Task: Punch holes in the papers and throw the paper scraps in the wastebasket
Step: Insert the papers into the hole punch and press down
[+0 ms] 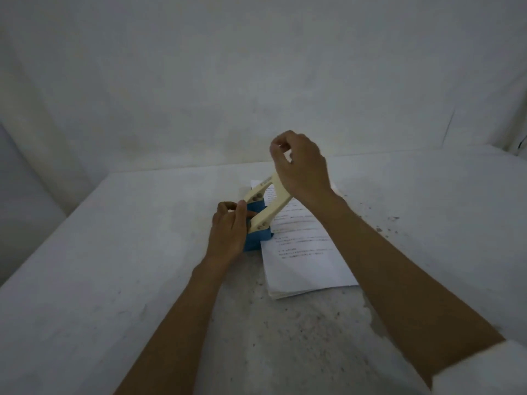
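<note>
A hole punch (263,212) with a blue base and a cream lever stands on the table at the left edge of a stack of printed white papers (302,252). Its lever is raised and tilts up toward the wall. My right hand (299,166) grips the top end of the lever. My left hand (231,229) holds the blue base from the left side, fingers closed around it. The paper edge under the punch is hidden by the base. No wastebasket is in view.
The table (114,266) is white and worn, with dark specks and small scraps scattered right of the papers (385,226). A white wall (256,81) rises right behind the table. A white sleeve (484,372) shows at the lower right.
</note>
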